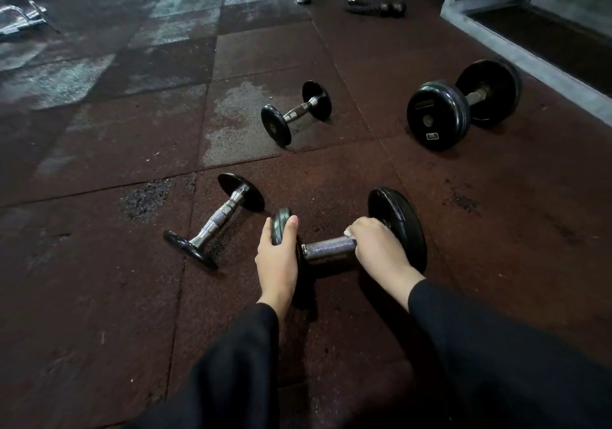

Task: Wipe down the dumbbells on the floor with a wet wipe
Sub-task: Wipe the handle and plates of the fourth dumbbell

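The wet wipe [348,232] is bunched under the right hand [376,246], whose fingers are curled down over the right end of the knurled handle [328,247] of the nearest dumbbell [397,223]; only a small white corner is seen at the knuckles, so how much wipe is wrapped round the bar cannot be told. The large end plate sits just beyond that grip, touching or nearly touching the back of the hand. At the other end of the same handle, the smaller-looking plate is steadied by the left hand [277,259], thumb laid over the rim, fingers curled behind it, palm against the plate's near face.

Step judged in hand: handle of the first dumbbell being wiped, dumbbell braced against rolling. Next move likely called for: wipe slid along the bare handle toward the left hand, then over the plates, with the bar turned to reach the underside.

Outward from the grip: a slim chrome-handled dumbbell [215,220] lies just left, a second small dumbbell [296,112] farther ahead, a heavy dumbbell [463,104] ahead to the right, all apart on the rubber floor tiles [99,296].

Writing: a pale label is seen low on the heavy dumbbell's near plate, too small to read. No brand legible elsewhere.
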The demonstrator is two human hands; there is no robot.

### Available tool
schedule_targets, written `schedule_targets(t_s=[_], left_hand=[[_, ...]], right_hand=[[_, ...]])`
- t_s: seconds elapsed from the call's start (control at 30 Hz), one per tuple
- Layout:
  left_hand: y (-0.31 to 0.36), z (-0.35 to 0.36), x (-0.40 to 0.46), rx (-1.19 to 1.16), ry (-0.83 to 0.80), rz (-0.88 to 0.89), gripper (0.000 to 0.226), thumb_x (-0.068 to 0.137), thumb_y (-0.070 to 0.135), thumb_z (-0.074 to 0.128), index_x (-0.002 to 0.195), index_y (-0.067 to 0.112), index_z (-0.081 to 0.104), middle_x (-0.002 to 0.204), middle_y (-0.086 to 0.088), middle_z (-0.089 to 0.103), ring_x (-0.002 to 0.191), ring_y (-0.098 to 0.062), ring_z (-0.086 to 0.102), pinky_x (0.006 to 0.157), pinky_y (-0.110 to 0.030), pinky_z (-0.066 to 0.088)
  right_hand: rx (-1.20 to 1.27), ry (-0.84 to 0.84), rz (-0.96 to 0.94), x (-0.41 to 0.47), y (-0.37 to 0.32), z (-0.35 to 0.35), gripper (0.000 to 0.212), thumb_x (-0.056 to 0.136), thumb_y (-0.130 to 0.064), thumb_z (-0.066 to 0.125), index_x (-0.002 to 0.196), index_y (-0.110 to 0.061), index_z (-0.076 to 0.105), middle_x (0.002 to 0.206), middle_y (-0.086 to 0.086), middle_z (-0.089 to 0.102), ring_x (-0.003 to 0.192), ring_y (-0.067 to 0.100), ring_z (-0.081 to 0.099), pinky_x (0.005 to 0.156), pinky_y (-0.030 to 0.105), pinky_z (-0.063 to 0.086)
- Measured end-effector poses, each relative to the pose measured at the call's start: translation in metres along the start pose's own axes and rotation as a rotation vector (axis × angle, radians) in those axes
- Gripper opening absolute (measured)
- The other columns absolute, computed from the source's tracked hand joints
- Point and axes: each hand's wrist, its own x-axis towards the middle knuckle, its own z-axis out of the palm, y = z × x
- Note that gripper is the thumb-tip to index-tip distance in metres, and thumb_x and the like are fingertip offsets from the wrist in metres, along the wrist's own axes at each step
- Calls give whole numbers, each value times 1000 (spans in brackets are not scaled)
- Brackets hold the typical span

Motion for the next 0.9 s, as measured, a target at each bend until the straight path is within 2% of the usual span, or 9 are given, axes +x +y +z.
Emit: schedule_targets(t_s=[0.17,0.23,0.4,0.47,0.53,0.67,0.73,0.83,0.9], left_hand=[[1,0,2,10,0,-1,60,87,48,55,138,17,47,138,-1,53,130,-17,45,112,-31,29],[2,0,1,9,2,-4,60,87,47,55,138,18,46,139,-1,52,131,-17,44,111,-29,28],[4,0,-4,5,6,-3,62,88,45,55,142,17,41,143,-2,47,134,-17,40,110,-27,24],[5,-1,-5,1,2,-7,62,88,45,54,142,17,40,143,-2,47,134,-17,40,110,-27,25],[5,-1,-6,4,-3,-6,62,89,45,54,142,17,40,143,-2,47,134,-17,40,109,-26,25],[5,-2,-7,2,-2,-6,62,88,46,54,142,19,40,143,-1,47,134,-17,40,110,-26,24],[5,-2,-8,13,-3,-6,62,88,46,54,142,20,40,143,-1,47,134,-18,39,111,-28,24],[5,-3,-12,31,-3,8,60,90,45,52,142,21,39,144,1,47,136,-18,37,111,-27,23],[5,-4,-15,41,-3,14,58,90,45,52,142,21,39,144,2,46,137,-18,36,111,-27,22]], right_hand=[[10,27,-58,-24,-32,20,39,91,-10,25,112,-2,57,122,11,56,122,26,48,99,32,41],[48,69,6,-37,-38,26,49,81,-10,24,109,3,63,111,15,65,109,25,62,84,29,55],[-172,137,54,-20,-28,25,32,73,1,39,81,2,71,75,12,65,75,23,68,64,26,57],[-265,133,83,-13,-29,23,9,66,3,62,71,2,70,68,13,64,67,24,67,60,27,57],[-289,135,94,-14,-30,23,11,67,-3,61,74,-3,70,70,9,65,65,19,66,56,23,56],[-353,95,140,-29,-22,26,47,74,2,28,93,4,70,85,17,68,87,27,69,71,27,59],[-462,82,155,-25,-20,23,45,75,2,30,95,5,69,88,19,69,91,30,68,80,30,57],[-512,25,143,-10,-25,5,16,74,-4,62,84,3,73,82,16,70,83,26,68,76,28,56],[-457,-114,149,-2,-25,-6,20,84,-4,57,101,2,67,102,17,64,101,28,60,87,30,49]])
